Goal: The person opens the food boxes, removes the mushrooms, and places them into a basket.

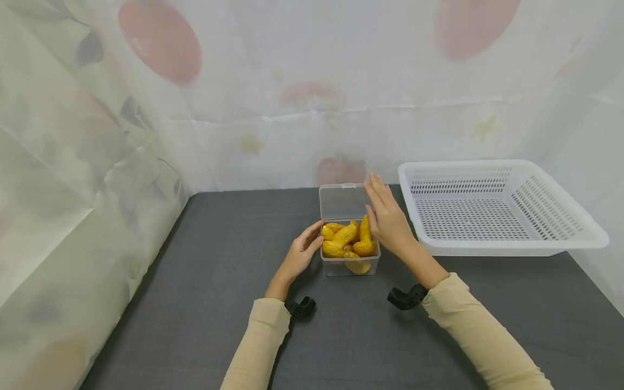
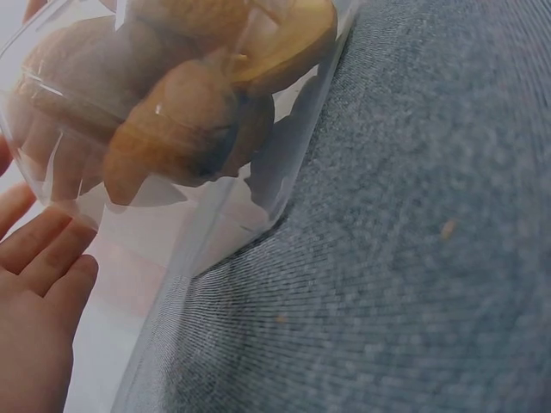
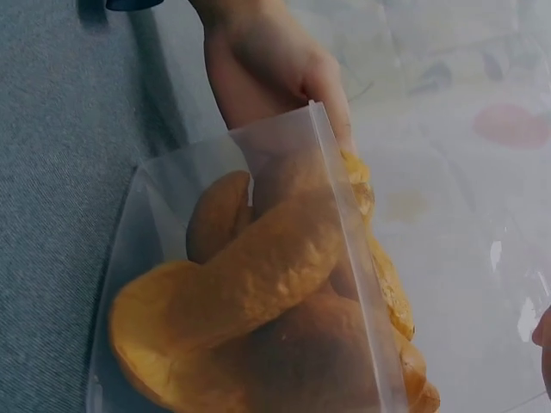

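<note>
Head view: two hands at a clear box (image 1: 335,267) of yellow pieces (image 1: 344,235), at the lower middle of the frame, its lid (image 1: 336,202) raised behind.

The left hand (image 1: 298,255) lays nearly straight fingers against the box's left side without gripping it; the right hand (image 1: 387,223) holds nothing, fingers extended in front of the lid's right part. The right wrist view shows a long curved piece (image 3: 232,288) through the wall (the head view mostly misses it), and the left wrist view reveals fine ribbing in the grey table cover (image 2: 387,284). A white basket (image 1: 492,251) stands at the right of the head frame; printed sheeting (image 1: 244,65) fills its top and left.
</note>
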{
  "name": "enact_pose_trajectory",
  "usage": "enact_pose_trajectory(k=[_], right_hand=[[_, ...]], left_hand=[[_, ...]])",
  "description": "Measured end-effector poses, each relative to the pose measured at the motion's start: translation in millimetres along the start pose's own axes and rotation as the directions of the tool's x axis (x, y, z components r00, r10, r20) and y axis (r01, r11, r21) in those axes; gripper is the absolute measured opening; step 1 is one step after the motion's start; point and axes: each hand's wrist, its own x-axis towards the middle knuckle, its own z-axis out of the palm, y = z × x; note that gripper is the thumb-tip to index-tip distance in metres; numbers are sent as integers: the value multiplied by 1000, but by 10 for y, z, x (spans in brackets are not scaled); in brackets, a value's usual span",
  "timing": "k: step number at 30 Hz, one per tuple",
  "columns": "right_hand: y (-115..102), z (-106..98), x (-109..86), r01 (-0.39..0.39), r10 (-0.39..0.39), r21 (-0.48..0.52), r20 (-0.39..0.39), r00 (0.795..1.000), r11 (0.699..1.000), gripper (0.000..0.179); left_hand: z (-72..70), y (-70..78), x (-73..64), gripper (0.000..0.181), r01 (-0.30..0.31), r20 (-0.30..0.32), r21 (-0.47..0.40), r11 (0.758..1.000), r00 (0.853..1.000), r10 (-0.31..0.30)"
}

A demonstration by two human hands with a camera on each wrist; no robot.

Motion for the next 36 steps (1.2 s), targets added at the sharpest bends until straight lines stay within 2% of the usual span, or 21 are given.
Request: enact_pose_trajectory(k=[3, 10, 13, 19, 25, 27, 32, 36], right_hand=[[17, 2, 31, -3, 3, -8, 12, 1000, 1000, 50], [40, -14, 104, -5, 8, -47, 49, 999, 999, 56], [48, -38, 154, -5, 12, -81, 80, 997, 997, 55], [82, -63, 241, -5, 23, -146, 120, 993, 989, 54], [100, -69, 277, -66, 77, -68, 168, 983, 995, 59], [105, -71, 295, -105, 108, -30, 195, 975, 994, 60], [137, -79, 340, -215, 196, 34, 290, 937, 976, 62], [157, -63, 366, -267, 235, 53, 331, 914, 962, 63]], left_hand=[[1, 19, 2, 49, 5, 5, -8, 1000, 1000, -5], [9, 318, -65, 50, 20, 26, 5, 1000, 999, -20], [13, 337, -69, 51, 32, 28, 8, 999, 999, -32], [13, 98, -6, 50, 28, 15, -6, 1000, 1000, -27], [19, -1, 8, 49, -11, -9, 1, 1000, 1000, 11], [18, -11, 4, 49, -23, -11, 3, 1000, 1000, 23], [16, -10, 1, 49, -24, -2, 7, 1000, 1000, 24], [24, -19, 10, 49, -23, -2, 16, 1000, 1000, 23]])
